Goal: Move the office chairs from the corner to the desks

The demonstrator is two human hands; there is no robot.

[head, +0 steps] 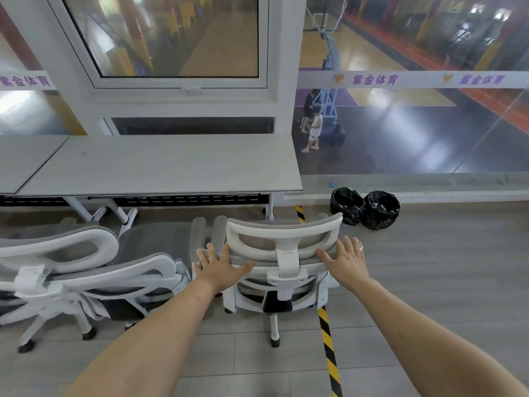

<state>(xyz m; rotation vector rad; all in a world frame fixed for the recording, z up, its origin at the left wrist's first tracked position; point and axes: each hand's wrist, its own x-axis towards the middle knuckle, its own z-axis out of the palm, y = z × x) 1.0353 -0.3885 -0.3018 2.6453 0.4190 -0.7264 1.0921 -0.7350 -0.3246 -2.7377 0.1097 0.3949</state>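
**Item: white mesh office chair, at the desk end**

Office chair [282, 262]: stands facing the desk [160, 164], beside another chair [94, 270]. Left hand [219, 266] and right hand [347, 260] lie flat, fingers spread, on the backrest top, not clenched. Probably moderately heavy, rolls on castors; rigid frame, yielding mesh. Best hold: the frame's upper rim.

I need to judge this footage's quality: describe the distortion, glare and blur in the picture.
Head view: wide-angle distortion bows the long pale grey desk and the window frame; bright glare patches sit on the glass wall's dark court floor; the scene behind the glass is soft and hazy; the white-framed grey mesh office chair and both flat hands, left hand and right hand, are sharp.
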